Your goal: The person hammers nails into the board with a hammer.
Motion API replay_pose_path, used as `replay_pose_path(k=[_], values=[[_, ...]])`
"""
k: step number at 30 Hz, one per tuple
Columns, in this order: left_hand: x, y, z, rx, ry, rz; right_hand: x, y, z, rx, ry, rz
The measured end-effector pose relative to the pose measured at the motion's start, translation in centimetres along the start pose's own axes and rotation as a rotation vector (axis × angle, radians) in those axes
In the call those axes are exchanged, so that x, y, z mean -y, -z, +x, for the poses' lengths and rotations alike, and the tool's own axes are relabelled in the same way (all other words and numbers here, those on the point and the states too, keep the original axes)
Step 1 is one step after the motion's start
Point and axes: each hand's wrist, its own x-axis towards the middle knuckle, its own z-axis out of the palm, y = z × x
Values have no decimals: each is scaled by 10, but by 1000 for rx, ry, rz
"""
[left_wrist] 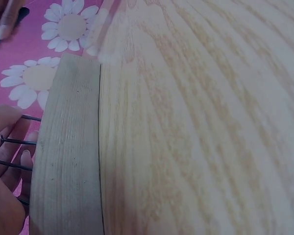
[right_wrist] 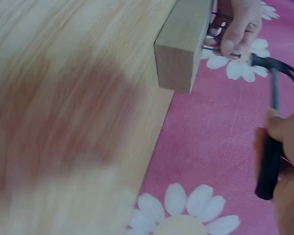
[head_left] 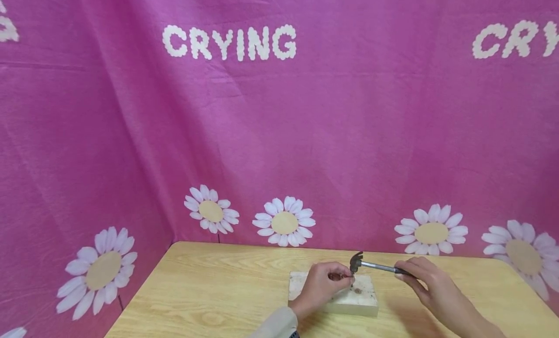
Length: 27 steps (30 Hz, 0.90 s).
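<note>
A claw hammer (head_left: 379,266) with a dark head and black grip is held by my right hand (head_left: 436,285), fingers wrapped round the handle in the right wrist view. My left hand (head_left: 320,285) is over a pale wooden block (head_left: 349,308), its thumb and forefinger pinching a nail (right_wrist: 215,49) upright at the block's top. The hammer's striking face (right_wrist: 255,59) is right by that nail's head. Several dark nails (left_wrist: 19,141) stand in the block beside the left fingers. The left palm partly hides the block's top in the head view.
The block lies on a wood-grain table (head_left: 209,289), near its far side. Behind the table hangs a pink cloth (head_left: 349,134) with white daisies and lettering, which also covers the left side. A dark band (head_left: 294,334) is on the left wrist.
</note>
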Motion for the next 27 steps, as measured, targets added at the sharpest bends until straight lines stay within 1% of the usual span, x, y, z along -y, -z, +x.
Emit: replay_pose_path(k=[3, 4, 5, 10, 11, 16, 17, 21, 23, 25, 27], values=[[0, -1, -1, 5, -8, -7, 1, 3, -3, -32, -78, -3], [0, -1, -1, 5, -10, -9, 1, 3, -3, -34, -90, -8], [0, -1, -1, 6, -11, -8, 1, 3, -4, -33, -81, -3], [2, 0, -2, -2, -18, 13, -3, -4, -7, -9, 14, -8], [3, 0, -2, -3, -19, 15, -2, -5, -6, -9, 16, -9], [5, -1, -1, 3, -24, 2, 7, 2, -2, -43, -77, -7], [5, -1, -1, 4, -22, -2, 8, 2, -1, -39, -83, -20], [7, -1, -1, 0, -13, 0, 6, 0, -2, 5, -6, -48], [8, -1, -1, 0, -12, -2, 5, -1, -3, 24, 11, -48], [8, -1, -2, 2, -14, -9, 4, 0, -4, 25, -21, -24], [7, -1, -2, 6, -18, -19, 3, 1, -4, 8, -62, 2]])
